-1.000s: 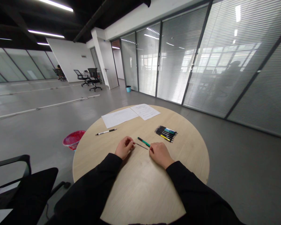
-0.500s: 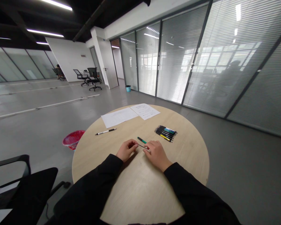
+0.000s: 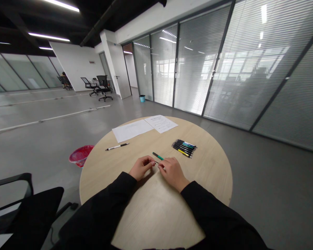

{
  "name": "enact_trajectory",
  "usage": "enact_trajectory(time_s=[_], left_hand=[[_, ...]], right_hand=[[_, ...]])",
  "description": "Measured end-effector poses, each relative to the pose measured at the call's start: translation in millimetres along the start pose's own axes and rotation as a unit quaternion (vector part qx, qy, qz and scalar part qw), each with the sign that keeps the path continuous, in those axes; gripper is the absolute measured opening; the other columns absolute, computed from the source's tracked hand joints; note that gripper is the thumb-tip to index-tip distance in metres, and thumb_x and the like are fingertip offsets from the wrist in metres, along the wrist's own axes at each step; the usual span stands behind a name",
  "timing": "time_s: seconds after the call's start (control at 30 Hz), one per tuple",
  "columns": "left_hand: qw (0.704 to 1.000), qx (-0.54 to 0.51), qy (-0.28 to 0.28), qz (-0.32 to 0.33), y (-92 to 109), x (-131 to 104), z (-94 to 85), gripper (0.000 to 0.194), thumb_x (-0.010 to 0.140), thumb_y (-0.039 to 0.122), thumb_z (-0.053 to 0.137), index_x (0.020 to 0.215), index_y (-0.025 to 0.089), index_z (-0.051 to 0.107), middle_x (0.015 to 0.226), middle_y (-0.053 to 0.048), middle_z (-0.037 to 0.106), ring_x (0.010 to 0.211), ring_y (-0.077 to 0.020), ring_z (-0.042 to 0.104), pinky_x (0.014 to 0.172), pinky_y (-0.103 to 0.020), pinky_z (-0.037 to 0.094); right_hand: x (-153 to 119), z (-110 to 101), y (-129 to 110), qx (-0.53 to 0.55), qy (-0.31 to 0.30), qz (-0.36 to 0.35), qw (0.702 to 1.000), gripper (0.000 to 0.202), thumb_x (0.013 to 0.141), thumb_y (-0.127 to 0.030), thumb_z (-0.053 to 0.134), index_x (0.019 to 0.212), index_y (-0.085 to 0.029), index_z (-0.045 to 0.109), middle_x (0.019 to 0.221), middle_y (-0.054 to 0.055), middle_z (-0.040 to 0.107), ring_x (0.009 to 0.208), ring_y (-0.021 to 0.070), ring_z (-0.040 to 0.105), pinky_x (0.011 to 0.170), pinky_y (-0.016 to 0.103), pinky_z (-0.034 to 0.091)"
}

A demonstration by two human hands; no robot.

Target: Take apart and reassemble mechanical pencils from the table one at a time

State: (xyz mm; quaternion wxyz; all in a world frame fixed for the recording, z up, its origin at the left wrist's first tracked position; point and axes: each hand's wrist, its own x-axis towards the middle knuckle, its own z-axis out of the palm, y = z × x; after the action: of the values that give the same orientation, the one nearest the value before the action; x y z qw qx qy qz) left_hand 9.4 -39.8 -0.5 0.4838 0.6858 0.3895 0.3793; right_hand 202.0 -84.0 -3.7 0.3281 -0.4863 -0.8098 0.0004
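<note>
Over the near middle of the round table [image 3: 156, 215], my left hand [image 3: 143, 168] and my right hand [image 3: 173, 172] are close together. Both are closed in a pinch on a thin dark rod, which looks like a pen refill [image 3: 157, 162]; only a short piece shows between the fingertips. Just beyond them lies a green pen barrel [image 3: 158, 156] with a dark end, its near end hidden by my right fingers. To the right, several pens [image 3: 184, 148] lie side by side, mostly black, one yellow. A white and black pen [image 3: 117, 146] lies apart at the left.
Two printed paper sheets [image 3: 133, 130] lie at the table's far edge. A red bin [image 3: 81, 155] stands on the floor to the left, and a black chair [image 3: 39, 211] is at the near left. Blind-covered glass panels [image 3: 193, 66] run along the right.
My hands have drawn closer together, so less of the thin refill shows between them. The pens and papers have stayed in place.
</note>
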Motion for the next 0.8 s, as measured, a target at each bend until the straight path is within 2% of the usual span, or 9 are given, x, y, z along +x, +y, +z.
enact_trajectory(time_s=[0.13, 0.23, 0.3, 0.4, 0.53, 0.8], left_hand=[[0.999, 0.030, 0.017, 0.008, 0.0, 1.4, -2.7, 0.032, 0.082, 0.046, 0.068, 0.081, 0.014, 0.063, 0.068, 0.000, 0.060, 0.061, -0.0122, 0.052, 0.062, -0.026, 0.043], [0.996, 0.074, 0.052, 0.026, -1.6, 3.6, -8.3, 0.030, 0.084, 0.045, 0.062, 0.082, 0.015, 0.061, 0.068, 0.001, 0.058, 0.060, -0.0122, 0.051, 0.060, -0.025, 0.042], [0.987, 0.136, 0.079, 0.037, -3.0, 4.6, -12.6, 0.025, 0.086, 0.041, 0.059, 0.081, 0.016, 0.060, 0.069, 0.000, 0.059, 0.061, -0.0130, 0.051, 0.059, -0.026, 0.042], [0.958, 0.263, 0.102, 0.051, -4.4, 4.4, -17.5, 0.017, 0.086, 0.034, 0.056, 0.082, 0.018, 0.060, 0.073, -0.002, 0.061, 0.065, -0.0156, 0.054, 0.061, -0.028, 0.042], [0.925, 0.365, 0.077, 0.063, -6.6, 3.1, -19.3, 0.013, 0.086, 0.029, 0.053, 0.082, 0.019, 0.061, 0.078, -0.003, 0.062, 0.068, -0.0178, 0.055, 0.065, -0.030, 0.043], [0.886, 0.456, 0.028, 0.079, -12.0, 3.2, -20.5, 0.009, 0.085, 0.021, 0.052, 0.080, 0.019, 0.059, 0.079, -0.006, 0.060, 0.074, -0.0205, 0.055, 0.068, -0.032, 0.042]], right_hand=[[0.2, -3.4, -1.8, -0.011, -0.011, 0.009, 1.000, 0.013, 0.093, -0.019, 0.058, 0.082, -0.018, 0.064, 0.087, 0.004, 0.069, 0.085, 0.0178, 0.058, 0.081, 0.031, 0.033], [0.7, -4.3, -2.1, -0.028, -0.031, 0.016, 0.999, 0.014, 0.095, -0.020, 0.057, 0.085, -0.018, 0.066, 0.089, 0.004, 0.069, 0.087, 0.0182, 0.059, 0.082, 0.031, 0.034], [1.1, -3.6, -1.9, -0.045, -0.055, 0.018, 0.997, 0.015, 0.096, -0.022, 0.056, 0.088, -0.018, 0.068, 0.090, 0.006, 0.070, 0.089, 0.0190, 0.060, 0.083, 0.032, 0.035], [1.3, -1.9, -1.6, -0.076, -0.094, 0.014, 0.993, 0.019, 0.097, -0.023, 0.054, 0.088, -0.017, 0.070, 0.090, 0.007, 0.071, 0.089, 0.0200, 0.061, 0.083, 0.033, 0.036], [0.5, 0.1, -1.0, -0.109, -0.125, -0.004, 0.986, 0.021, 0.097, -0.021, 0.052, 0.087, -0.016, 0.070, 0.089, 0.008, 0.071, 0.089, 0.0205, 0.062, 0.081, 0.033, 0.038], [-0.4, 4.0, -0.1, -0.133, -0.139, -0.002, 0.981, 0.022, 0.097, -0.022, 0.052, 0.086, -0.014, 0.070, 0.088, 0.011, 0.070, 0.088, 0.0208, 0.063, 0.078, 0.030, 0.041]])
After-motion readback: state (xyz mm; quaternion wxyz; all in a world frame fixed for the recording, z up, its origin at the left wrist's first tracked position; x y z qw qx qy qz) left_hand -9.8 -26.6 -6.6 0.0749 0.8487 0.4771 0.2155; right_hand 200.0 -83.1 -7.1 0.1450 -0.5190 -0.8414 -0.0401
